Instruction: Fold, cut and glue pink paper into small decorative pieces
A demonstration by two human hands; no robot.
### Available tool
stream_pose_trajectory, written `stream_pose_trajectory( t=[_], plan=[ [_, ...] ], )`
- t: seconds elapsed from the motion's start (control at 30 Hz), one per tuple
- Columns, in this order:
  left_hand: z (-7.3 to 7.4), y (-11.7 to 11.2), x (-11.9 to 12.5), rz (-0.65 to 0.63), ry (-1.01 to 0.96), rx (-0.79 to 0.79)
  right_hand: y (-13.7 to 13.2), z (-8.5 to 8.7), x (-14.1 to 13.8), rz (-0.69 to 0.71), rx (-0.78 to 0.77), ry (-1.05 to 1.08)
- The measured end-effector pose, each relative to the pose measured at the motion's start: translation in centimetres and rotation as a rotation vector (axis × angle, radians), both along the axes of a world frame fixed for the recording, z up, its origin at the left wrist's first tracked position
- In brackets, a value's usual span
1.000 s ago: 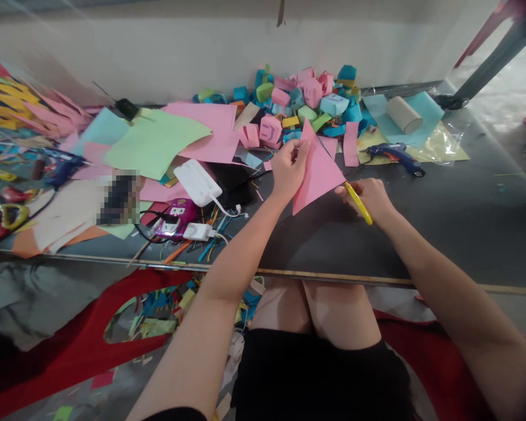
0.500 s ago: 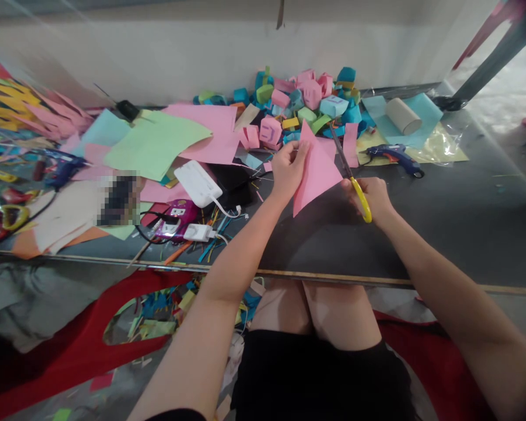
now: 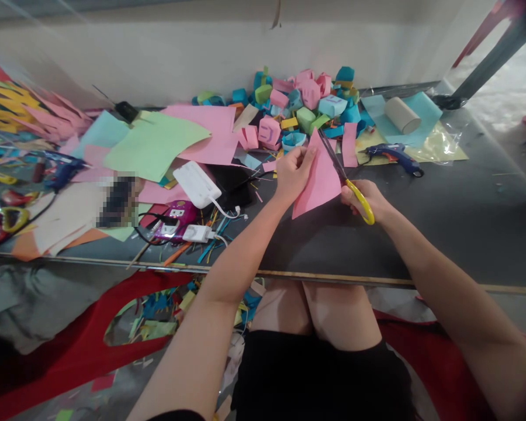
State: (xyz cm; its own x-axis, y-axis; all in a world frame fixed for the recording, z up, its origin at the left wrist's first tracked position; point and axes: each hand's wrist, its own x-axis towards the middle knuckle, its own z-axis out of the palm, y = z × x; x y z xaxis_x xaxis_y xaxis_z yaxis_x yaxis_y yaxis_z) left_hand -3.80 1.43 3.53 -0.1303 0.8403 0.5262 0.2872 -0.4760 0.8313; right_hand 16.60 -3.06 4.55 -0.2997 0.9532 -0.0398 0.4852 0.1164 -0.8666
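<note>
A sheet of pink paper (image 3: 319,181) is pinched at its left edge by my left hand (image 3: 294,171), held above the dark tabletop. My right hand (image 3: 364,199) grips a pair of scissors (image 3: 359,202) by the yellow handles. The dark blades point up and away, lying along the right edge of the pink paper near its top corner. Whether the blades are parted there I cannot make out. Just beyond the paper is a pile of folded paper pieces (image 3: 309,93) in pink, blue, green and yellow.
A blue glue gun (image 3: 397,155) and a cardboard tube (image 3: 402,115) lie to the right. On the left are green sheets (image 3: 158,143), a white power bank (image 3: 197,184), a purple power strip (image 3: 177,219) with cables, and another glue gun (image 3: 63,168). The table's front edge (image 3: 333,278) crosses above my lap.
The pink paper has turned, its top corner shifting right. The scissors have moved left against its right edge, and my left hand has shifted slightly right.
</note>
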Motion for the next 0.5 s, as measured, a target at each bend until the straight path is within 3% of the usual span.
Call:
stream_pose_trajectory(
  t=[0.27, 0.5],
  plan=[
    [0.14, -0.31, -0.05, 0.106, 0.085, 0.068, -0.88, 0.73, -0.21, -0.066, -0.086, -0.029],
    [-0.06, -0.29, 0.06, 0.111, 0.108, 0.109, -0.59, 0.49, -0.05, -0.030, 0.093, -0.205]
  ],
)
